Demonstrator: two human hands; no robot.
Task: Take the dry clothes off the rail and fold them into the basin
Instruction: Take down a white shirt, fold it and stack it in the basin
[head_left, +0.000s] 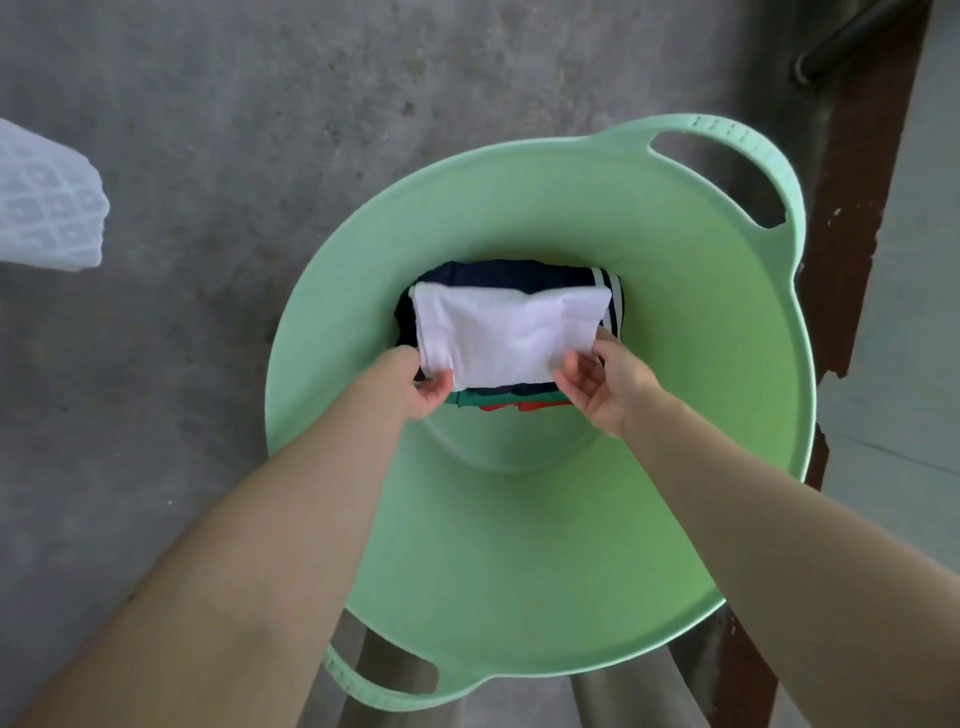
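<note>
Our two forearms (291, 519) rise from the bottom of the frame into the green basin (363, 249). Our left hand (428, 395) pinches the near left corner of the folded white garment (509, 332); our right hand (602, 387) holds its near right edge with curled fingers.

The white garment lies at the centre of the frame, on top of a stack on the basin's floor; directly beneath it is a navy garment with white stripes (467, 273); below that, a teal edge (462, 399) and a red edge (493, 409) peep out on the near side.

We judge the white garment light, soft and limp, neither fragile nor slippery; it has no stiffness to keep its fold. We would take it at both near corners, through every layer, or support it flat from below, so that the fold does not fall open.

Grey concrete floor (208, 104) shows beyond the basin; a white latticed plastic thing (47, 208) sits at the left edge; a metal pipe (841, 41) crosses the upper right.
</note>
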